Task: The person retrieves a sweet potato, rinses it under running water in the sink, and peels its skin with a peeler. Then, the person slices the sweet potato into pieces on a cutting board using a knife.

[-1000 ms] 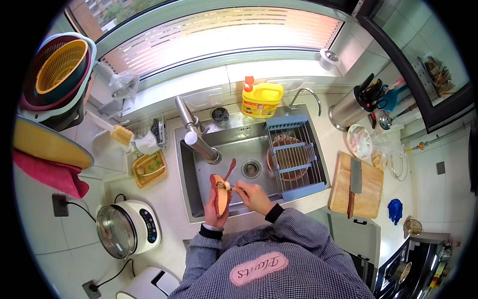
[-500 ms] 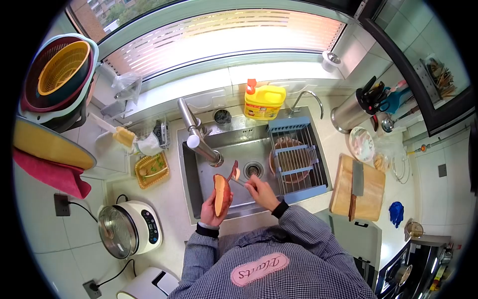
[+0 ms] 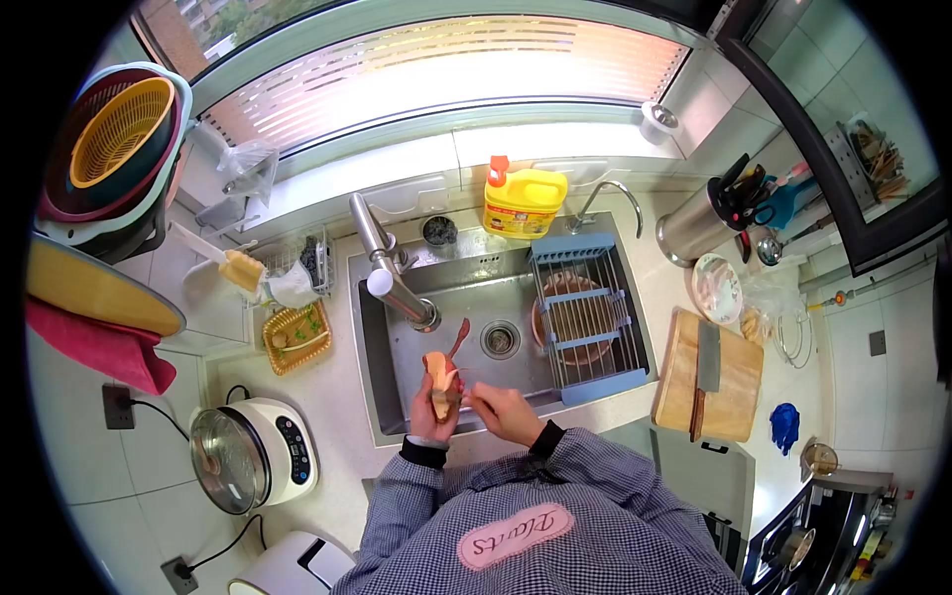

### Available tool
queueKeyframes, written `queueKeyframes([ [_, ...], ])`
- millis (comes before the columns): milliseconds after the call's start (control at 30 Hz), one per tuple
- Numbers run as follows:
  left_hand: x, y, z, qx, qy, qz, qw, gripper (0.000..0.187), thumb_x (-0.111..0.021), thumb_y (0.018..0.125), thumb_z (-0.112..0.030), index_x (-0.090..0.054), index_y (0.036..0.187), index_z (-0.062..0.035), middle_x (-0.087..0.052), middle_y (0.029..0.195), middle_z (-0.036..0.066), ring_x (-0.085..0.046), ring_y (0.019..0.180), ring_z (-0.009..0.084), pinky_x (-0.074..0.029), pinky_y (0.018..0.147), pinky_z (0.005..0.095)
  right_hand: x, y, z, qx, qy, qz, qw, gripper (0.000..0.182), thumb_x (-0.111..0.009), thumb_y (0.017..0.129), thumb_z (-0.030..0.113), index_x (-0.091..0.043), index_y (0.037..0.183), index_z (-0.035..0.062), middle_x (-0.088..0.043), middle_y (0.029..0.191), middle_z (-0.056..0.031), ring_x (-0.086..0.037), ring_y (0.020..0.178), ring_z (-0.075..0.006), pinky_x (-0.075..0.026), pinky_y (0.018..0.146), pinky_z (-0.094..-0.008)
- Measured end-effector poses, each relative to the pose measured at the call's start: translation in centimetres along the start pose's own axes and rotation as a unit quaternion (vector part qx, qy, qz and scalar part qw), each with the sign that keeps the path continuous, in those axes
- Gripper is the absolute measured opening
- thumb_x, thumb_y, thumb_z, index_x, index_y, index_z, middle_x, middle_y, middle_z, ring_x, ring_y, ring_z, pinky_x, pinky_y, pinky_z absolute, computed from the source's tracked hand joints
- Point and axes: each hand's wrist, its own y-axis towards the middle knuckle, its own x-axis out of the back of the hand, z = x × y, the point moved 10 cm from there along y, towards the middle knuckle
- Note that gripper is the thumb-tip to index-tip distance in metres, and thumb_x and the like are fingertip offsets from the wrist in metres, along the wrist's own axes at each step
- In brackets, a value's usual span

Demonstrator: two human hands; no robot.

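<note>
My left hand [image 3: 428, 416] is wrapped round a partly peeled sweet potato [image 3: 439, 369] above the near side of the steel sink [image 3: 387, 412]. Orange flesh shows on its upper face, and red skin remains along the side. My right hand [image 3: 509, 416] grips a peeler [image 3: 466, 397] whose head lies against the lower part of the sweet potato; the blade is too small and blurred to make out. A strip of red peel [image 3: 460, 335] shows just beyond the sweet potato's far end, over the sink.
A blue drying rack [image 3: 587, 317] spans the sink's right side above a brown round bowl [image 3: 540, 315]. The faucet [image 3: 402, 295] reaches in from the left. A cleaver [image 3: 707, 357] lies on a cutting board [image 3: 669, 397] at right. A yellow jug [image 3: 526, 203] stands behind the sink.
My right hand has moved toward me and slightly left, drawing the peeler down the sweet potato. More orange flesh shows, and the red peel strip is now beyond its far end.
</note>
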Motion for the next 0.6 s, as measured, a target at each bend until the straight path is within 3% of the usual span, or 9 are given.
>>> queueKeyframes([
  [100, -1.8, -2.0, -0.3, -0.047, 0.076, -0.025, 0.996, 0.040, -0.039, 0.098, -0.029, -0.042, 0.128, -0.0031, -0.057, 0.112, 0.013, -0.058, 0.094, 0.0248, -0.050, 0.082, 0.0352, 1.5, 1.7, -1.8, -0.048, 0.017, -0.046, 0.998, 0.016, -0.059, 0.088, 0.014, -0.051, 0.083, 0.0011, -0.055, 0.066, -0.0167, -0.057, 0.057, -0.0340, -0.041, 0.049, -0.0372],
  [200, -3.4, -3.8, -0.3, -0.028, 0.112, -0.005, 0.993, 0.042, -0.037, 0.099, -0.029, -0.038, 0.134, -0.0051, -0.055, 0.117, 0.014, -0.058, 0.094, 0.0242, -0.050, 0.083, 0.0339, 2.3, 3.1, -3.8, -0.070, 0.060, -0.080, 0.992, 0.014, -0.060, 0.087, 0.014, -0.053, 0.086, 0.0024, -0.051, 0.060, -0.0134, -0.052, 0.049, -0.0228, -0.039, 0.048, -0.0357],
  [300, -2.5, -4.1, 0.2, 0.005, 0.111, 0.005, 0.994, 0.044, -0.037, 0.099, -0.029, -0.036, 0.135, -0.0042, -0.052, 0.121, 0.017, -0.058, 0.095, 0.0245, -0.050, 0.085, 0.0335, 0.8, 3.7, -6.3, -0.112, 0.050, -0.020, 0.992, 0.014, -0.060, 0.087, 0.016, -0.053, 0.087, 0.0032, -0.052, 0.060, -0.0131, -0.053, 0.051, -0.0250, -0.040, 0.050, -0.0362],
  [333, -1.1, -3.9, 0.2, 0.012, 0.088, -0.013, 0.996, 0.044, -0.036, 0.099, -0.030, -0.036, 0.135, -0.0035, -0.052, 0.121, 0.017, -0.058, 0.095, 0.0245, -0.050, 0.085, 0.0334, 0.1, 4.0, -6.6, -0.112, 0.029, -0.007, 0.993, 0.016, -0.059, 0.088, 0.019, -0.052, 0.086, 0.0038, -0.055, 0.061, -0.0136, -0.056, 0.055, -0.0308, -0.041, 0.052, -0.0389],
  [367, -0.1, -3.9, 0.2, 0.021, 0.066, -0.032, 0.997, 0.044, -0.035, 0.099, -0.030, -0.037, 0.135, -0.0029, -0.052, 0.121, 0.018, -0.058, 0.096, 0.0245, -0.050, 0.085, 0.0333, -0.6, 4.1, -7.4, -0.111, 0.029, -0.008, 0.993, 0.016, -0.059, 0.088, 0.019, -0.052, 0.086, 0.0038, -0.055, 0.061, -0.0136, -0.056, 0.055, -0.0308, -0.041, 0.052, -0.0389],
  [433, 0.0, -4.7, -0.2, 0.019, 0.084, -0.009, 0.996, 0.045, -0.034, 0.100, -0.030, -0.037, 0.134, -0.0022, -0.052, 0.121, 0.018, -0.058, 0.096, 0.0244, -0.050, 0.086, 0.0335, -2.6, 3.6, -9.9, -0.124, -0.119, 0.026, 0.985, 0.019, -0.058, 0.088, 0.021, -0.050, 0.085, 0.0043, -0.056, 0.064, -0.0145, -0.056, 0.059, -0.0363, -0.042, 0.054, -0.0423],
  [467, -0.4, -4.8, -0.4, 0.016, 0.101, 0.012, 0.995, 0.045, -0.033, 0.100, -0.031, -0.037, 0.134, -0.0015, -0.052, 0.121, 0.018, -0.058, 0.095, 0.0243, -0.049, 0.086, 0.0336, -3.1, 2.6, -12.1, -0.180, -0.128, 0.053, 0.974, 0.011, -0.055, 0.087, 0.018, -0.053, 0.087, 0.0071, -0.060, 0.070, -0.0191, -0.059, 0.068, -0.0402, -0.045, 0.060, -0.0455],
  [567, -1.9, -5.2, -1.5, 0.000, 0.111, 0.003, 0.994, 0.045, -0.033, 0.100, -0.032, -0.037, 0.134, -0.0025, -0.052, 0.121, 0.017, -0.058, 0.096, 0.0227, -0.050, 0.084, 0.0323, -2.2, 0.4, -15.0, -0.209, -0.047, -0.040, 0.976, 0.017, -0.058, 0.087, 0.020, -0.050, 0.086, 0.0051, -0.058, 0.066, -0.0149, -0.058, 0.063, -0.0376, -0.043, 0.056, -0.0439],
  [600, -1.8, -5.0, -1.7, -0.008, 0.105, -0.029, 0.994, 0.046, -0.034, 0.100, -0.035, -0.039, 0.132, -0.0024, -0.055, 0.116, 0.015, -0.059, 0.090, 0.0208, -0.050, 0.080, 0.0309, -1.7, 0.2, -14.4, -0.194, -0.006, -0.067, 0.979, 0.017, -0.059, 0.088, 0.019, -0.050, 0.085, 0.0043, -0.055, 0.062, -0.0116, -0.057, 0.056, -0.0278, -0.043, 0.053, -0.0380],
])
